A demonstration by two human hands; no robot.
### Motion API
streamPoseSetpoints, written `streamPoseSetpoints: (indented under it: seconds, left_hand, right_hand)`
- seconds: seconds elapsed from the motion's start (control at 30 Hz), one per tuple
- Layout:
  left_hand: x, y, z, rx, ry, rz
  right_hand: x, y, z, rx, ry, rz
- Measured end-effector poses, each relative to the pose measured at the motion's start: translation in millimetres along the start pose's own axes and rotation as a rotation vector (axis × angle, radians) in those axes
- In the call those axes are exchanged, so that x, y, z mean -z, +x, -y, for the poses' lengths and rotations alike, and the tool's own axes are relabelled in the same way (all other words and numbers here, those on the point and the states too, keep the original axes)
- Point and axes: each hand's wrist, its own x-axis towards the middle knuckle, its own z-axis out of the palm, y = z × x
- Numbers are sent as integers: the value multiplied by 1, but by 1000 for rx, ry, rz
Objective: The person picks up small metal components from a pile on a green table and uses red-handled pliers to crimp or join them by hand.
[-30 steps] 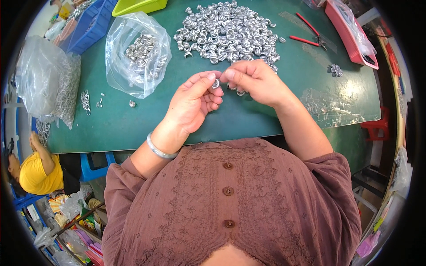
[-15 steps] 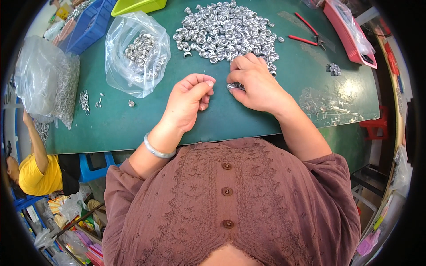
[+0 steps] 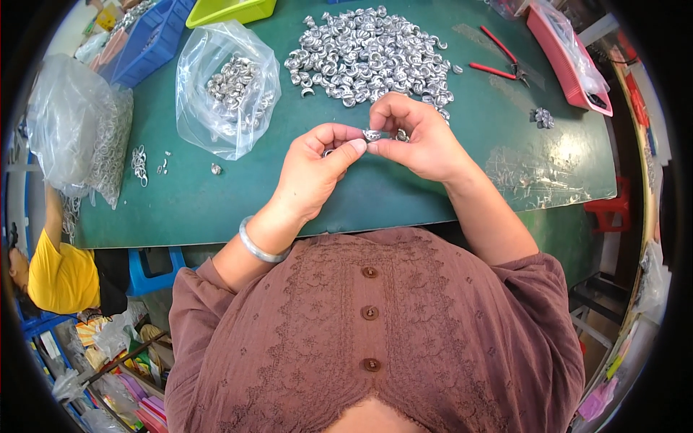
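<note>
In front of me, my left hand (image 3: pixel 312 169) and my right hand (image 3: pixel 422 144) meet at the fingertips. Between them they pinch a small curved silver metal piece (image 3: pixel 371 135). A second silver piece (image 3: pixel 402 135) shows inside the curled fingers of my right hand. A bit of silver also peeks out under the left fingers, too small to make out. Just beyond my hands lies a wide heap of similar curved silver pieces (image 3: pixel 368 56). Left of the heap, an open clear plastic bag (image 3: pixel 189 97) holds more small silver pieces.
Red-handled pliers (image 3: pixel 498 71) lie at the far right near a pink basket (image 3: pixel 559 61) and a dark silver cluster (image 3: pixel 542 118). At left are a large bag of metal rings (image 3: pixel 79 130), a few loose links (image 3: pixel 138 166) and a blue bin (image 3: pixel 148 40). A person in yellow (image 3: pixel 65 274) sits beyond.
My right hand has come away from the heap's near edge with silver pieces. My left hand has moved right to meet it, and both now pinch one piece.
</note>
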Motion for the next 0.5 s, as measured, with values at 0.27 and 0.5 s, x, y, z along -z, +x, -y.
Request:
streamPoseSetpoints:
  seconds: [0.27, 0.5]
  left_hand:
    - [-7, 2, 7, -302, 152, -46]
    - [-5, 2, 8, -432, 303, -83]
  right_hand:
    - [-6, -1, -5, 72, 145, -3]
    - [-5, -1, -4, 105, 232, 27]
